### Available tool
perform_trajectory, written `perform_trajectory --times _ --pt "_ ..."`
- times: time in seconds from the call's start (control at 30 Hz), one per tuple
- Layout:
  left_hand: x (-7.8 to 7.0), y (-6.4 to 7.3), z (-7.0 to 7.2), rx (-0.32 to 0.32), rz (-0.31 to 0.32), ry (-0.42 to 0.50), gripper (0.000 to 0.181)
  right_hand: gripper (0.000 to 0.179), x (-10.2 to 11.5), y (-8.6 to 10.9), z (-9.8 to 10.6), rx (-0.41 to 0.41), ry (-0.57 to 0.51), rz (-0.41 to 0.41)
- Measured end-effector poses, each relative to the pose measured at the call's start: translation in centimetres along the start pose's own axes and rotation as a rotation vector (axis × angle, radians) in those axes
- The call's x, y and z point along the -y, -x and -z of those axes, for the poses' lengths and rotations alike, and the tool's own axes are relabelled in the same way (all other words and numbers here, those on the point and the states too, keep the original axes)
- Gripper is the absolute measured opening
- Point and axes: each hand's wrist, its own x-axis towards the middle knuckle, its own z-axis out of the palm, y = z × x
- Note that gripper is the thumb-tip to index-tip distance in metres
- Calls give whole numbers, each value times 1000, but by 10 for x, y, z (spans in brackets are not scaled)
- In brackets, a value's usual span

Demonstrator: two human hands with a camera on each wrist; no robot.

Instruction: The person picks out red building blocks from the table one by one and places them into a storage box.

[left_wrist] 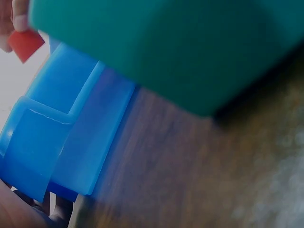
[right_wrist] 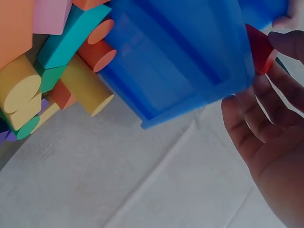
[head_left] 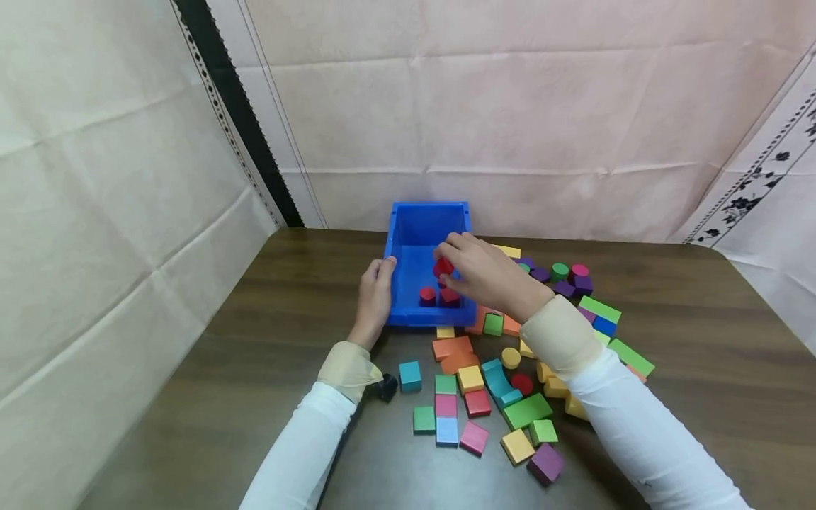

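1. Blue box [head_left: 414,319] is standing near the back of the bench [head_left: 255,333], with the left hand [head_left: 374,301] holding its left wall; that grip is curling its fingers round the wall, thumb near the rim.
2. Teal cube [head_left: 410,377] is sitting in front of the box, near the left wrist, and a green block [head_left: 423,421] is lying nearer the person.
3. Red cylinder [head_left: 427,296] is standing inside the box, near its front wall, with a red chunk [head_left: 450,297] resting just to its right.
4. Red block [head_left: 443,266] is hanging over the box's inside, right of its middle; whether it is touching the pieces below, I cannot tell.
5. Green, pink and light-blue blocks [head_left: 445,406] are forming a short column in front of the box, with two orange blocks [head_left: 452,347] lying behind it.
6. Right hand [head_left: 487,275] is reaching over the box's right wall; its grip is narrow, thumb and fingertips pinching the red block.
7. Curved teal piece [head_left: 500,382] is lying beside a red disc [head_left: 521,384], and a purple block [head_left: 545,464] is sitting nearest the person.
8. Green cylinder [head_left: 559,273] is standing among purple blocks [head_left: 581,285] beyond the right forearm, and a long green block [head_left: 631,357] is lying farthest right.
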Motion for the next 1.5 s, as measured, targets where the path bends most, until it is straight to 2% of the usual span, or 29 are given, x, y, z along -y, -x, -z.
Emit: perform_trajectory --times 0.3,0.57,0.87,1.17,1.3,1.5 --pt "-7 -6 -4 20 -31 17 56 39 -4 -20 0 78 86 -12" --pt "-11 -9 -5 19 -43 9 56 41 -4 -43 0 127 171 38" --pt "-5 -3 -7 29 -34 7 57 38 -4 -56 -10 244 102 21" --pt "-5 -6 -2 9 -51 13 55 39 -1 -73 -14 255 100 58" --pt "-6 -6 1 -8 -49 13 55 42 2 -79 -18 291 79 46" --pt "0 -4 2 -6 -39 -3 55 45 7 -82 -29 352 75 19"
